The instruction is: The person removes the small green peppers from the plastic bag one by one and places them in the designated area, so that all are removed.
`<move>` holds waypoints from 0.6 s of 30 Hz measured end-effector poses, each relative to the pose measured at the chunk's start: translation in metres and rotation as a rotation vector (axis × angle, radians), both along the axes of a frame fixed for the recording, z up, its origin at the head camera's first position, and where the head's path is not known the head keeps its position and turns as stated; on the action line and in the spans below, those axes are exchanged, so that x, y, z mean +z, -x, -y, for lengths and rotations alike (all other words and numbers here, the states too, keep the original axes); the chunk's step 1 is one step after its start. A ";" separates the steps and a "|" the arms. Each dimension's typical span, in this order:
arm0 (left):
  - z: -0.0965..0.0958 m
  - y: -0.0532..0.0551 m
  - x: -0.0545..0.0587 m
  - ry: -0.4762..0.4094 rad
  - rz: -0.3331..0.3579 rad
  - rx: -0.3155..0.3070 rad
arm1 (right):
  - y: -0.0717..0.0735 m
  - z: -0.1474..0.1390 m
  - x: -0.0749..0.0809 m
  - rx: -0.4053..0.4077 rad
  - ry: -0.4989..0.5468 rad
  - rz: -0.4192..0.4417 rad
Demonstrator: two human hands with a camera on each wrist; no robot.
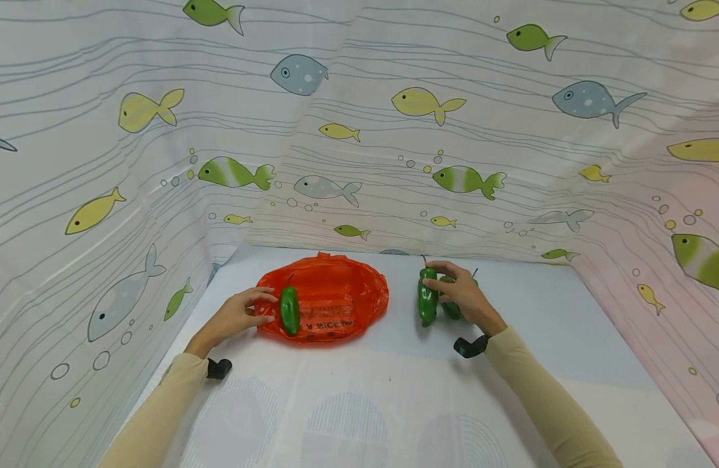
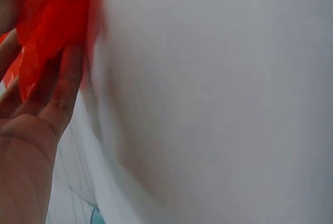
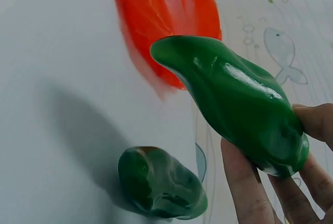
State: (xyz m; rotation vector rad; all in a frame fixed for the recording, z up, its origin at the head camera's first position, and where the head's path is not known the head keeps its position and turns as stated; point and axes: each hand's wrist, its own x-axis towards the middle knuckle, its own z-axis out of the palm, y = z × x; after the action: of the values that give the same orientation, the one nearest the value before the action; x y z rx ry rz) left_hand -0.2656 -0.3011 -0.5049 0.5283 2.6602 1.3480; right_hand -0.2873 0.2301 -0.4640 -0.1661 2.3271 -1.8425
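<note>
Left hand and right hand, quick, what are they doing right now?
Left hand: open, fingers against the edge of the red bag.
Right hand: closed, holding a green pepper.

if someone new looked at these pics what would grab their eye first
The bright red plastic bag spread left of centre on the pale table stands out most, with a glossy green pepper on its left part. Next comes the right hand, holding a second green pepper to the right of the bag. Behind it all, the fish-print sheeting fills the background.
</note>
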 end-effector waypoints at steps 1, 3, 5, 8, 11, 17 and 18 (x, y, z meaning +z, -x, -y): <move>0.000 0.000 0.000 0.001 0.000 0.000 | 0.000 -0.002 -0.001 0.002 -0.002 -0.002; 0.000 0.000 0.001 0.006 -0.003 0.000 | 0.001 -0.006 -0.003 -0.002 0.002 0.002; -0.001 -0.001 0.001 0.010 -0.005 -0.001 | 0.001 -0.010 -0.004 -0.005 0.002 0.001; -0.001 -0.001 0.002 0.010 -0.007 -0.003 | 0.000 -0.016 -0.005 -0.013 -0.003 -0.007; -0.001 -0.002 0.004 0.006 -0.006 -0.004 | -0.002 -0.023 -0.005 -0.024 -0.021 -0.024; -0.001 -0.002 0.002 0.007 -0.014 -0.007 | -0.013 -0.031 0.009 -0.043 -0.040 -0.012; -0.001 -0.002 0.002 0.007 -0.014 -0.007 | -0.016 -0.031 0.013 -0.046 -0.040 -0.002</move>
State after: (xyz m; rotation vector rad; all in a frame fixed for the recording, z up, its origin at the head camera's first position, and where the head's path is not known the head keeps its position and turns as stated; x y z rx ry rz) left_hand -0.2639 -0.3004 -0.5027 0.5482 2.6706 1.3376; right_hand -0.2717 0.2611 -0.4505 -0.1105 2.3861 -1.8155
